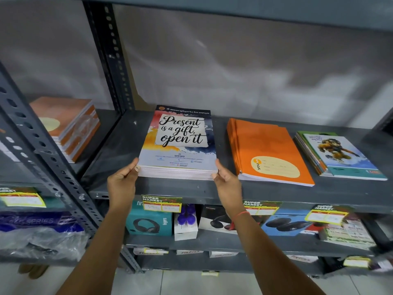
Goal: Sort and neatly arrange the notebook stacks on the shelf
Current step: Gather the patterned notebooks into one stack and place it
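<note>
Both hands' fingers clasped around notebook stack corners.

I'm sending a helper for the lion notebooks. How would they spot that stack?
On the grey metal shelf holding three notebook stacks, go to the far right, past the orange stack. The lion stack alone has a pale blue cover with a cartoon lion.

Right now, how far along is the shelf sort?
Partway. In hand: left hand and right hand grip the front corners of the "Present is a gift" stack, roughly squared. Left: the orange stack is fanned and angled, and the lion-cover stack is splayed. Nothing else clearly looks finished.
</note>
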Demonstrator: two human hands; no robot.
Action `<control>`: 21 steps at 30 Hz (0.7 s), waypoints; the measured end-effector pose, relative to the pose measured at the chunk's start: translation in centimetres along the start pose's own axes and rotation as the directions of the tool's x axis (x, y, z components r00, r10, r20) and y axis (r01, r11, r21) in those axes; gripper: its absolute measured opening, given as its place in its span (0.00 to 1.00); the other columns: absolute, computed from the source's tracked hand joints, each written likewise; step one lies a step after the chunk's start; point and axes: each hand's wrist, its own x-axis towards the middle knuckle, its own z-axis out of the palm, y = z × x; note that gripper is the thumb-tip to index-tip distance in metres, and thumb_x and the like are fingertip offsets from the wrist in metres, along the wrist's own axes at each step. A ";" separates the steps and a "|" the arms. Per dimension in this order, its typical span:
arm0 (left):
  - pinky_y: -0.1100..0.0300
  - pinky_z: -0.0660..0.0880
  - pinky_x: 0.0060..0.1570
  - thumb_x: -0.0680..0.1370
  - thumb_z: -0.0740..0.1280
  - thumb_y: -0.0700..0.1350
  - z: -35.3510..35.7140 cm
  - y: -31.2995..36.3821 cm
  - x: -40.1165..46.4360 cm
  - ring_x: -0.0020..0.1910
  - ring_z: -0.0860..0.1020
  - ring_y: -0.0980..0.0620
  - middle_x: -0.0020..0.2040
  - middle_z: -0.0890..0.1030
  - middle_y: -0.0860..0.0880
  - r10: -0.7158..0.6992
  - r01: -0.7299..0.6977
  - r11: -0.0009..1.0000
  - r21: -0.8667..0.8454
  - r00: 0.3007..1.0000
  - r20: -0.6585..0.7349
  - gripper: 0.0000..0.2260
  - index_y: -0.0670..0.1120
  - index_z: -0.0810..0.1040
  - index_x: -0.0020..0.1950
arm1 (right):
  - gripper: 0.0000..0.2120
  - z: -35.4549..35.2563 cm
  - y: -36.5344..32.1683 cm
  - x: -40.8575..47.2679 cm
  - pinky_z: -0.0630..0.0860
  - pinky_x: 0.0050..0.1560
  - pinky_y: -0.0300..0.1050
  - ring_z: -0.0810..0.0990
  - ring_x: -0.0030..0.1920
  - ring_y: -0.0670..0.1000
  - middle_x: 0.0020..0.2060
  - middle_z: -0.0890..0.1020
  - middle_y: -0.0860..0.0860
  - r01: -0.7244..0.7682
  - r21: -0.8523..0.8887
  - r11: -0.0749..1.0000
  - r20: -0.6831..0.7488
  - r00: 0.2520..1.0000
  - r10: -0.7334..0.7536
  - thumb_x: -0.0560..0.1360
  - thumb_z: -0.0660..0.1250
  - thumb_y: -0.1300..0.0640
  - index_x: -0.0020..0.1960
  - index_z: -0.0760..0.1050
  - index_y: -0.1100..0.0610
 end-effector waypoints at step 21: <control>0.65 0.58 0.64 0.80 0.56 0.48 22.2 0.8 -13.0 0.66 0.63 0.58 0.72 0.66 0.50 0.028 -0.089 0.985 0.150 0.931 0.364 0.21 0.47 0.61 0.73 | 0.29 -21.0 7.4 4.7 0.60 0.60 0.37 0.66 0.59 0.40 0.59 0.68 0.37 -0.079 0.230 0.970 0.090 0.994 0.059 0.78 0.60 0.50 0.75 0.52 0.50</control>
